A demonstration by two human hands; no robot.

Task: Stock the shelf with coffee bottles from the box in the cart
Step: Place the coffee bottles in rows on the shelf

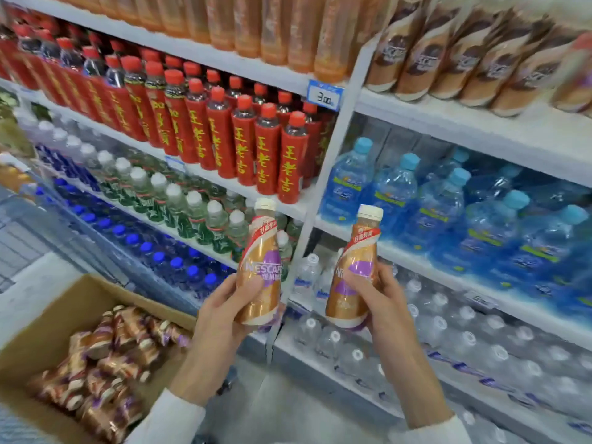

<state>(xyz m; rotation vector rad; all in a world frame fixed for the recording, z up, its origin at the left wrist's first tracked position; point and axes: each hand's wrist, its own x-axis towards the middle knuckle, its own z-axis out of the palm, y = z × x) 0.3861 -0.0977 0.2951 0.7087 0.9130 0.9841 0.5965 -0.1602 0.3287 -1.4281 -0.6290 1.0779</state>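
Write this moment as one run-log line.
left hand: grips left bottle, cap up | right hand: grips right bottle, cap up | box: more coffee bottles lying inside | status: neither bottle shelved yet

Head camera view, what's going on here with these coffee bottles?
A person is stocking coffee at the drink shelves. The left hand grips the left bottle and the right hand grips the right bottle. Both bottles are upright in the air, not yet on a shelf. The box at lower left holds a pile of spare bottles lying on their sides.
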